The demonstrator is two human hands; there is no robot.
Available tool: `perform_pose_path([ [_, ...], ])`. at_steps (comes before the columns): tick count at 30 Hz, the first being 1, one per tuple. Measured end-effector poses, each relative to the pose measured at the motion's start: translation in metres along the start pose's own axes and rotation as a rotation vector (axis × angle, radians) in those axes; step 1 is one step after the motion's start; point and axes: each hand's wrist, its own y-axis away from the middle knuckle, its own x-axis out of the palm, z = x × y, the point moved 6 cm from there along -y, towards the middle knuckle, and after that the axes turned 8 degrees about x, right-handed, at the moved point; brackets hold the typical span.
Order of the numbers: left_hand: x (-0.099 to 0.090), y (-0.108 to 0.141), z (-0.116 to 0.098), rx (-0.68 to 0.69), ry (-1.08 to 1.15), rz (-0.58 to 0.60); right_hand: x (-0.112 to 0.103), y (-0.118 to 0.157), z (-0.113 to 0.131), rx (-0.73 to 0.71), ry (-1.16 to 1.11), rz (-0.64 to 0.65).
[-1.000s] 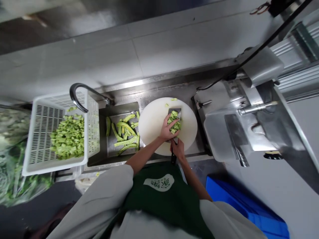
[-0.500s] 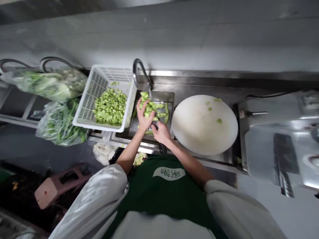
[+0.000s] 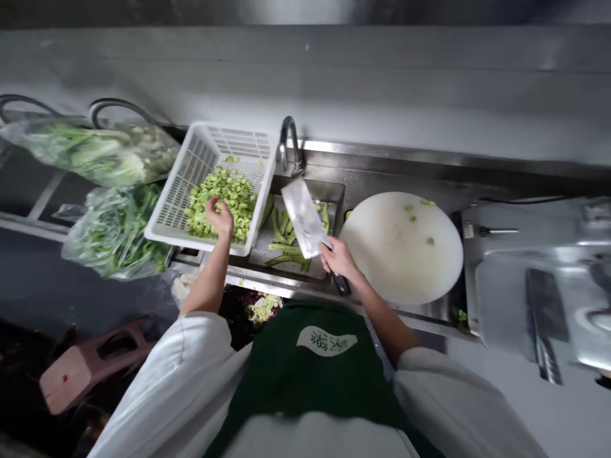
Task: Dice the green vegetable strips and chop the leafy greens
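Observation:
My left hand [image 3: 220, 217] is over the chopped green vegetable [image 3: 241, 202] in the white basket [image 3: 165, 213], its fingers curled but apart, with nothing visible in them. My right hand [image 3: 337, 257] grips the black handle of a cleaver [image 3: 303, 218], whose broad wet blade slants up and left over the sink [image 3: 338, 191]. Long green vegetable pieces [image 3: 286, 248] lie in the sink beneath and beside the blade. To the right is a round white cutting board [image 3: 403, 248] with a few green bits on it.
A faucet [image 3: 290, 143] rises behind the sink. Bagged greens [image 3: 117, 235] and another vegetable bag [image 3: 109, 152] lie left of the basket. A second cleaver [image 3: 544, 318] rests on the metal surface at the right. Below left is a pink stool [image 3: 90, 369].
My left hand has moved left from the sink to above the basket, and the green pieces it held are gone from it. The cleaver blade now shows fully in my right hand.

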Motion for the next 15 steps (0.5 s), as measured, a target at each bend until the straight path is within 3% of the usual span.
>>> perform_pose_path([
  [3,0.054,0.027,-0.057,0.224,0.096,0.023,-0.071,0.073,-0.09,0.125,-0.128,-0.256],
  [7,0.182,0.1,-0.169,0.569,0.298,0.413,-0.134,0.174,-0.206,0.389,-0.218,-0.587],
  [11,0.321,0.192,-0.275,0.782,0.391,0.8,-0.156,0.242,-0.279,0.533,-0.317,-0.767],
  [15,0.443,0.255,-0.346,0.792,0.255,0.995,-0.154,0.263,-0.315,0.573,-0.472,-0.82],
])
